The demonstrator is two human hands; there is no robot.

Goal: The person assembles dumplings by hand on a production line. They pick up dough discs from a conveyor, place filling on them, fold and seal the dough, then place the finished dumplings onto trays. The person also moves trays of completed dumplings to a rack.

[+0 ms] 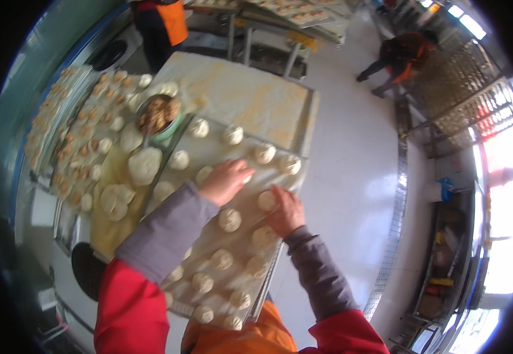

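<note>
Rows of round white pleated buns (230, 220) sit on a large tray (209, 153) in front of me. My left hand (227, 182) is over the middle of the tray, its fingers curled on a bun that they mostly hide; only a small pale part shows at the fingertips. Close by, near the tray's right edge, my right hand (287, 212) has its fingers closed against the side of another bun (267, 200), which rests on the tray. Both forearms wear grey sleeve covers over red sleeves.
Left of the tray are a green bowl of brown filling (161, 115) with a utensil in it, flat dough wrappers (145, 166) and many wrappers topped with filling (85, 127). A bare worktop (250, 88) lies beyond. Two people in orange aprons (172, 23) are farther off; racks (463, 112) stand right.
</note>
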